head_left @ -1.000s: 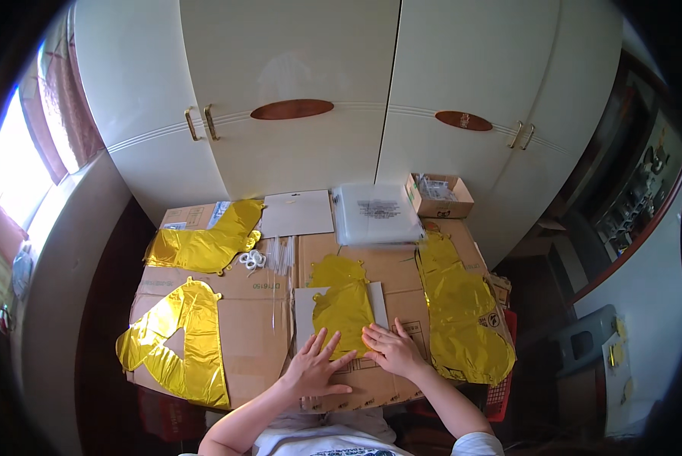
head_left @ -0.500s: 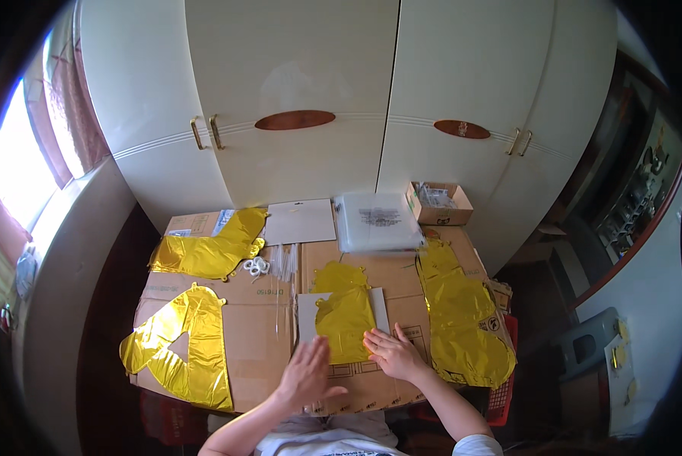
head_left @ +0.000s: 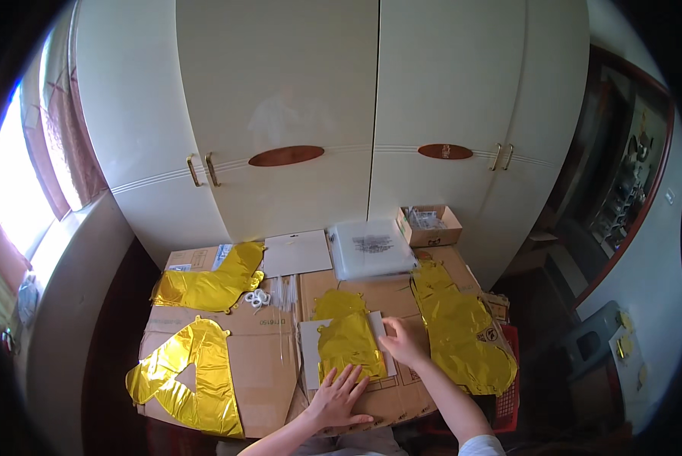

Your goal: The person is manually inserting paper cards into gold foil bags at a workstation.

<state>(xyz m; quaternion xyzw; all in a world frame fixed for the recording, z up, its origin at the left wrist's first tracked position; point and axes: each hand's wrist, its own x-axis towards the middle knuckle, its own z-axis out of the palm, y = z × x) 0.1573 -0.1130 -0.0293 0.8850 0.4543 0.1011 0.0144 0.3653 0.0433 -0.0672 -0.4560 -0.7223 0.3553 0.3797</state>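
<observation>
A folded gold foil balloon (head_left: pixel 348 342) lies on a white card (head_left: pixel 310 355) at the middle of the cardboard-covered table. My left hand (head_left: pixel 341 399) rests flat with fingers spread across the foil's near edge. At the right edge of the card, my right hand (head_left: pixel 406 343) has its fingers bent and drawn together; whatever they pinch is hidden. Left of my hands a letter-A-shaped gold foil balloon (head_left: pixel 212 365) lies flat, with another gold foil balloon (head_left: pixel 204 289) behind it. To the right lies a long gold foil balloon (head_left: pixel 463 327).
Behind the work stand a grey-white card (head_left: pixel 297 254), a stack of clear plastic bags (head_left: pixel 371 249) and a small open box (head_left: pixel 436 232) of plastic packets. White ribbon rings (head_left: pixel 257 298) and clear straws (head_left: pixel 283 292) lie left of centre. A red basket (head_left: pixel 510 380) sits by the right edge.
My left hand has come down onto the foil's near edge. My right hand has shifted up along the card's right side, its fingers now bent. The whole view has tilted up slightly.
</observation>
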